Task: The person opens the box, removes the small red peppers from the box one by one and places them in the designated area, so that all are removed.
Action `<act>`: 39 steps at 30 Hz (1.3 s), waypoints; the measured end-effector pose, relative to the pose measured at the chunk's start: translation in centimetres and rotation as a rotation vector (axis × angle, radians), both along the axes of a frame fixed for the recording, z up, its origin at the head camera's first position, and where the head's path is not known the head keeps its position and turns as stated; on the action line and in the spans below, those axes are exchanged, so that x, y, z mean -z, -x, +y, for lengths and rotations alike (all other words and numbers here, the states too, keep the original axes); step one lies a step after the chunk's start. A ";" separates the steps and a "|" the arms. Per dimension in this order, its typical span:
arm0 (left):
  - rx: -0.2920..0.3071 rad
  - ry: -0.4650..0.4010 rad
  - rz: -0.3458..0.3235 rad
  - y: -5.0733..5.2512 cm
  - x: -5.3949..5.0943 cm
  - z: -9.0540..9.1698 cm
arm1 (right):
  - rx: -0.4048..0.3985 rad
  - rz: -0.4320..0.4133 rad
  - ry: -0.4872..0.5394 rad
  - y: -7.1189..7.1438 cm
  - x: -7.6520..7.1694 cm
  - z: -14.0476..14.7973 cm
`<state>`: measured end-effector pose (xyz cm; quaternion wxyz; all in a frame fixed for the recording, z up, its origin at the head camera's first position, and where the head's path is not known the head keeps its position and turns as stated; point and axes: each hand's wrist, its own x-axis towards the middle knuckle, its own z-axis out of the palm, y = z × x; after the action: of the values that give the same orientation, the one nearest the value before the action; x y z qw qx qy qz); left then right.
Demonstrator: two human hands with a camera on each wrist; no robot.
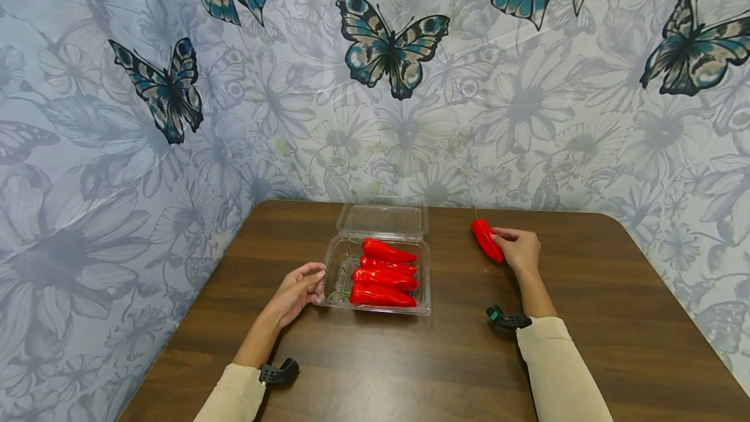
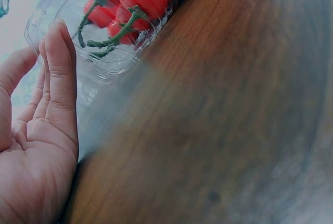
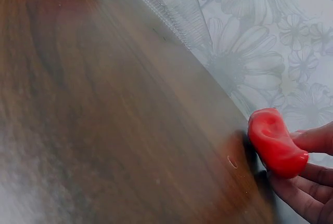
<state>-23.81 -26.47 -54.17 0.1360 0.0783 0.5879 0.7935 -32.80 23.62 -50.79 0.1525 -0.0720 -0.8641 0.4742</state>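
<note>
A hinged clear plastic container (image 1: 424, 279) stands on the table with its lid (image 1: 383, 219) folded back. Several red peppers (image 1: 383, 277) lie side by side in it; their green stems (image 2: 119, 31) point left. My left hand (image 1: 300, 292) holds the container's left rim near the front corner, thumb and fingertips at the edge. To the right of the container, my right hand (image 1: 518, 249) pinches another red pepper (image 3: 276, 143) between thumb and fingers. That pepper tilts, stem end away from me. Whether it touches the table I cannot tell.
The brown wooden table (image 1: 375, 370) meets a wall covering (image 1: 515, 116) with flowers and butterflies at its back edge. A black wrist strap (image 1: 280, 372) is on the left wrist, another band (image 1: 507, 319) on the right.
</note>
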 end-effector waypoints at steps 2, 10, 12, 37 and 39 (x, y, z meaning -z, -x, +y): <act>0.006 -0.004 0.006 0.0 0.0 0.0 | 0.006 -0.009 0.002 0.0 0.0 0.0; -0.008 0.015 0.001 -0.1 0.0 0.1 | -0.032 -0.020 0.114 0.0 -0.1 0.3; -0.004 0.021 0.005 -0.1 0.0 0.1 | -0.036 -0.018 0.135 0.0 -0.3 0.5; -0.002 -0.008 0.000 -0.1 0.0 0.1 | -0.035 0.146 0.068 -1.5 -6.5 -0.8; 0.001 -0.007 0.002 0.0 0.1 0.2 | -0.051 0.175 0.044 -1.6 -6.9 -1.2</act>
<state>-23.77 -26.32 -54.24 0.1357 0.0800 0.5852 0.7954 -31.17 22.45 -43.89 0.2137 -0.0119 -0.8384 0.5013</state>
